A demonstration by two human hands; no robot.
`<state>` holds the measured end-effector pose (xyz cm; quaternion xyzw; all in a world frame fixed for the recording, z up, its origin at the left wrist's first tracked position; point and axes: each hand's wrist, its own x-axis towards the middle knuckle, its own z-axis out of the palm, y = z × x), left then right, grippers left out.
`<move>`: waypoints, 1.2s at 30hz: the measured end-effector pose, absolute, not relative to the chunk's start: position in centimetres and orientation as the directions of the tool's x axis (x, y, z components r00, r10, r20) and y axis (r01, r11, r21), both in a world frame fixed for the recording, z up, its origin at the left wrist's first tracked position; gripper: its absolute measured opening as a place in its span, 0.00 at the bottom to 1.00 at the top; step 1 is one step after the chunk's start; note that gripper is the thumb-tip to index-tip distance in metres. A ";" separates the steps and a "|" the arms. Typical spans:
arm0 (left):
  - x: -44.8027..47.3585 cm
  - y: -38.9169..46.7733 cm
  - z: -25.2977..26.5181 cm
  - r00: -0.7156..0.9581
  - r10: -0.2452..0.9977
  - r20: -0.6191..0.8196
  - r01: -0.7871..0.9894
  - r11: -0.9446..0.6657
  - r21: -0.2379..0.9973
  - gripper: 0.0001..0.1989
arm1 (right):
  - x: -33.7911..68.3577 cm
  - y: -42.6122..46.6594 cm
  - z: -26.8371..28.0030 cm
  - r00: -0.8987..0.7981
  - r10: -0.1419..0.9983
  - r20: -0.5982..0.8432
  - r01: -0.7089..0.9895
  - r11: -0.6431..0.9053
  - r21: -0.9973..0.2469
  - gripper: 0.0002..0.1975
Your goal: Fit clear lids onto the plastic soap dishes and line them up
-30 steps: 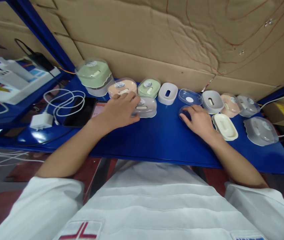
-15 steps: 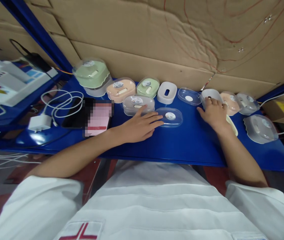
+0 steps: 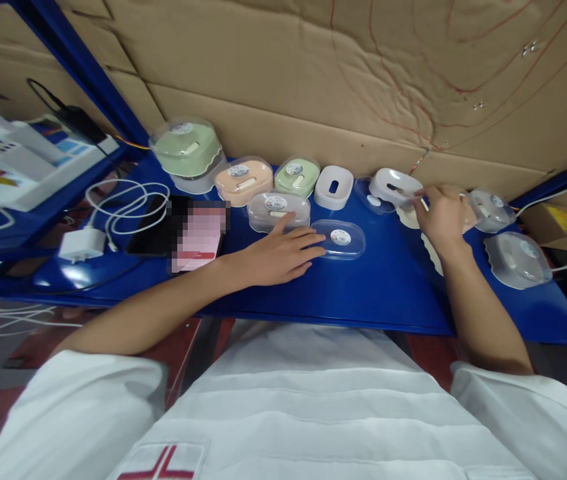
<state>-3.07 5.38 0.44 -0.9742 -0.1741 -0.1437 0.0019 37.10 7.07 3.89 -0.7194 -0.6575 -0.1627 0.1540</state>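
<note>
My left hand lies with its fingers spread, fingertips at a clear oval cover that has a round sticker. Just above that hand sits a pale grey soap-box-like case under a clear cover. My right hand pinches the right end of a white oval lid with a slot in it, which is tilted and raised. This lid partly covers another clear oval cover. Below the right hand, a cream wavy-edged base is partly hidden. Further left stands a similar white slotted piece.
Along the back stand a large green case, a peach case and a small green case. Clear-covered grey cases are at the right. A phone, charger and white cable lie left. A cardboard wall rises behind.
My right hand has lifted the white slotted lid and shifted it left, partly over the clear cover, exposing cream wavy-edged parts. My left hand has stayed in place.
</note>
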 end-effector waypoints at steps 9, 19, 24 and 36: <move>-3.2 5.5 0.5 0.890 0.354 0.287 0.340 -0.935 0.099 0.18 | 34.7 5.8 3.9 0.241 0.969 0.048 0.939 -0.245 0.242 0.19; -2.5 4.8 0.2 0.869 0.431 0.243 0.442 -0.897 0.013 0.28 | 32.4 3.2 6.9 -0.024 0.930 0.366 0.984 0.086 -0.154 0.14; -2.5 5.3 1.2 0.803 0.458 0.381 0.460 -0.883 0.091 0.29 | 28.5 1.6 4.6 -0.524 0.781 0.340 0.799 0.589 -0.120 0.16; -2.8 5.2 0.8 0.944 0.167 0.283 0.200 -0.975 -0.092 0.11 | 30.1 4.4 1.7 -0.506 0.832 0.226 0.831 0.540 -0.129 0.25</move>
